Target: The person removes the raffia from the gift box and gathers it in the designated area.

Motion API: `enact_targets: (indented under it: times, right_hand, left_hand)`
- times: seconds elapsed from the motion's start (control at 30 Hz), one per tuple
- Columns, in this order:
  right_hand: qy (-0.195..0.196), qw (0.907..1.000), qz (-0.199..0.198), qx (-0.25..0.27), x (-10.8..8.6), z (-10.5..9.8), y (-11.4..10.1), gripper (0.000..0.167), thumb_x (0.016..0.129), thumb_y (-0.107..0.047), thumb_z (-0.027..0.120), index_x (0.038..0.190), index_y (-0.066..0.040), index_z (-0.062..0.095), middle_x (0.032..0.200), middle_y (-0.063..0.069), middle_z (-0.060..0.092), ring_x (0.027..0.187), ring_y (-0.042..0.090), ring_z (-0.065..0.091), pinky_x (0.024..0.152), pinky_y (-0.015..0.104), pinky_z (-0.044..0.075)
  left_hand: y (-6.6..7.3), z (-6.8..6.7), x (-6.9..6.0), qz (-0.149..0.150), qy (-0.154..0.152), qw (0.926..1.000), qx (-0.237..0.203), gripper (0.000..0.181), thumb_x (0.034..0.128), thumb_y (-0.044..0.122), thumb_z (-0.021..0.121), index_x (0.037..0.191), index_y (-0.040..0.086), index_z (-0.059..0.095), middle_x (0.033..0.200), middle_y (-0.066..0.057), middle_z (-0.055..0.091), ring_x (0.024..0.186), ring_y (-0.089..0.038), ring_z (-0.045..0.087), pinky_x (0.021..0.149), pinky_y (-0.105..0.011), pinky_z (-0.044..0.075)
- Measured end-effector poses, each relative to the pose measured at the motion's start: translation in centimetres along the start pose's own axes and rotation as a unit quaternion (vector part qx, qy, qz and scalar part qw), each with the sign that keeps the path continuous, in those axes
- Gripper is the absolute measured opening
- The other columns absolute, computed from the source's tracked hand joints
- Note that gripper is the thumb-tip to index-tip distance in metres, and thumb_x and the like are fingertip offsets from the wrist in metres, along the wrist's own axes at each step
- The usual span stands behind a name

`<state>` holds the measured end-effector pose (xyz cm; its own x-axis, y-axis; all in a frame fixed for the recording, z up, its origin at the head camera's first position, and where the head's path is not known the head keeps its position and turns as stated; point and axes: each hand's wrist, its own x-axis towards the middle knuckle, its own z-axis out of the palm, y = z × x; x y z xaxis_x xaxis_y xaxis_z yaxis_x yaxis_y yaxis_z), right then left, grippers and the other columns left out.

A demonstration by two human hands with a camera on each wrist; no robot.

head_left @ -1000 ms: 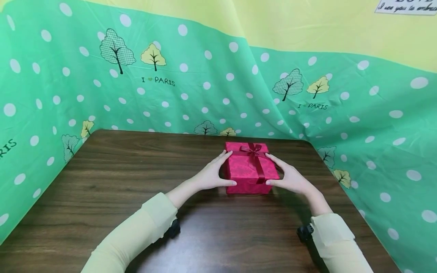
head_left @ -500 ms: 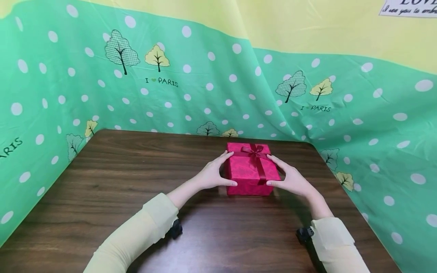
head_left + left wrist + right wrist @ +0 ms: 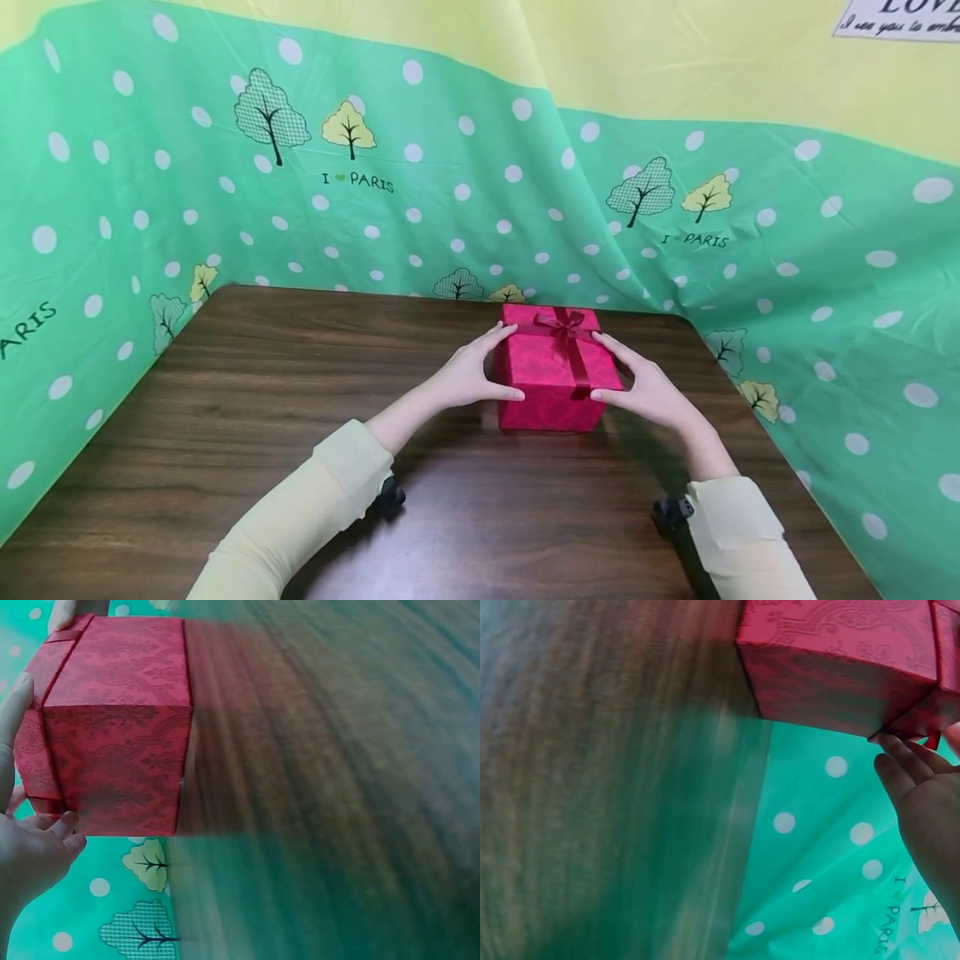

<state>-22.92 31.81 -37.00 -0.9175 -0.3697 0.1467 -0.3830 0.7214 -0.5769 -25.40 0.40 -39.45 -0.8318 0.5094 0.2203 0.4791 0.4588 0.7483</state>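
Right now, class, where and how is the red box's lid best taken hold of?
The lid is probably best gripped at its two sides, from left and right, where the left hand and right hand hold: flat, opposed faces, clear of the bow on top.

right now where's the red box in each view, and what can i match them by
Head: the red box is right of centre, between the left hand and right hand.
Left wrist: the red box is at upper left.
Right wrist: the red box is at upper right, cut off by the frame.
Shared landmark: the green dotted cloth.
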Motion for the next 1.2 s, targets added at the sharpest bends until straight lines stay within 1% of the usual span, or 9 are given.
enact_targets:
  times: [0.13, 0.27, 0.37, 0.63, 0.8, 0.87, 1.0, 1.1, 1.2]
  right_hand:
    - [0.015, 0.9999, -0.003, 0.000, 0.1, -0.6, -0.4, 0.091, 0.076, -0.034, 0.078, 0.149, -0.031, 0.025, 0.152, 0.006, 0.031, 0.132, 0.029, 0.038, 0.094, 0.039, 0.047]
    - [0.026, 0.9995, -0.013, 0.010, 0.2, -1.2, -1.0, 0.090, 0.077, -0.028, 0.078, 0.149, -0.030, 0.026, 0.152, 0.007, 0.031, 0.131, 0.028, 0.039, 0.089, 0.012, 0.041]
    - [0.030, 0.9991, -0.023, 0.020, 0.0, -1.6, -1.3, 0.090, 0.077, -0.024, 0.079, 0.150, -0.027, 0.026, 0.151, 0.009, 0.032, 0.129, 0.030, 0.040, 0.086, 0.005, 0.037]
    - [0.052, 0.9973, -0.011, 0.050, -0.4, -2.8, -2.4, 0.091, 0.079, -0.018, 0.077, 0.149, -0.037, 0.022, 0.147, 0.006, 0.036, 0.122, 0.019, 0.044, 0.085, 0.008, 0.042]
    - [0.079, 0.9910, -0.046, 0.097, -0.6, -3.4, -3.0, 0.091, 0.080, -0.005, 0.072, 0.150, -0.029, 0.018, 0.150, 0.010, 0.031, 0.124, 0.007, 0.039, 0.089, 0.007, 0.038]
    - [0.090, 0.9849, -0.069, 0.131, -0.7, -3.6, -3.2, 0.088, 0.081, 0.000, 0.068, 0.149, -0.024, 0.017, 0.149, 0.014, 0.030, 0.123, 0.004, 0.040, 0.088, 0.008, 0.041]
    - [0.092, 0.9637, -0.120, 0.220, -1.0, -3.9, -3.6, 0.077, 0.083, 0.010, 0.059, 0.144, -0.015, 0.018, 0.144, 0.014, 0.034, 0.118, 0.009, 0.046, 0.085, 0.014, 0.048]
    - [0.092, 0.9520, -0.153, 0.249, -1.3, -4.2, -3.7, 0.069, 0.082, 0.013, 0.055, 0.139, -0.010, 0.023, 0.135, 0.009, 0.041, 0.113, 0.013, 0.050, 0.083, 0.015, 0.049]
    - [0.089, 0.9464, -0.171, 0.259, -1.7, -4.6, -3.8, 0.066, 0.080, 0.013, 0.056, 0.136, -0.007, 0.027, 0.129, 0.006, 0.047, 0.109, 0.013, 0.052, 0.083, 0.016, 0.050]
  left_hand:
    - [0.4, -0.5, 0.4, 0.007, 0.006, 1.0000, 0.001, 0.099, 0.0680, 0.047, 0.081, 0.149, 0.032, 0.026, 0.157, 0.003, 0.021, 0.142, -0.017, 0.024, 0.106, -0.048, 0.036]
    - [0.9, -1.1, 0.6, 0.021, 0.011, 0.9997, -0.006, 0.099, 0.0684, 0.044, 0.082, 0.149, 0.031, 0.026, 0.156, 0.002, 0.021, 0.142, -0.017, 0.023, 0.105, -0.048, 0.036]
    - [1.3, -1.3, 0.7, 0.028, 0.012, 0.9995, -0.005, 0.099, 0.0685, 0.045, 0.081, 0.149, 0.031, 0.026, 0.156, 0.002, 0.021, 0.142, -0.017, 0.023, 0.106, -0.048, 0.035]
    - [2.4, -2.3, 0.8, 0.045, 0.023, 0.9985, -0.021, 0.099, 0.0697, 0.046, 0.081, 0.149, 0.031, 0.024, 0.154, 0.003, 0.025, 0.139, -0.017, 0.029, 0.102, -0.044, 0.040]
    - [3.7, -3.1, 0.8, 0.046, 0.037, 0.9954, -0.075, 0.093, 0.0701, 0.041, 0.081, 0.146, 0.030, 0.029, 0.140, 0.003, 0.044, 0.127, -0.017, 0.043, 0.094, -0.039, 0.047]
    - [4.2, -3.4, 0.9, 0.042, 0.043, 0.9935, -0.097, 0.091, 0.0707, 0.040, 0.081, 0.144, 0.028, 0.030, 0.136, 0.004, 0.047, 0.123, -0.016, 0.046, 0.092, -0.037, 0.048]
    - [5.3, -3.9, 0.7, 0.028, 0.054, 0.9888, -0.137, 0.087, 0.0717, 0.039, 0.080, 0.141, 0.025, 0.030, 0.135, 0.005, 0.047, 0.122, -0.015, 0.048, 0.089, -0.034, 0.050]
    - [6.0, -4.2, 0.7, 0.021, 0.062, 0.9852, -0.158, 0.082, 0.0726, 0.040, 0.080, 0.138, 0.025, 0.033, 0.134, 0.005, 0.048, 0.122, -0.017, 0.049, 0.087, -0.033, 0.051]
    - [6.5, -4.4, 0.7, 0.019, 0.068, 0.9819, -0.176, 0.075, 0.0740, 0.040, 0.079, 0.135, 0.026, 0.037, 0.130, 0.004, 0.051, 0.118, -0.017, 0.051, 0.086, -0.032, 0.051]
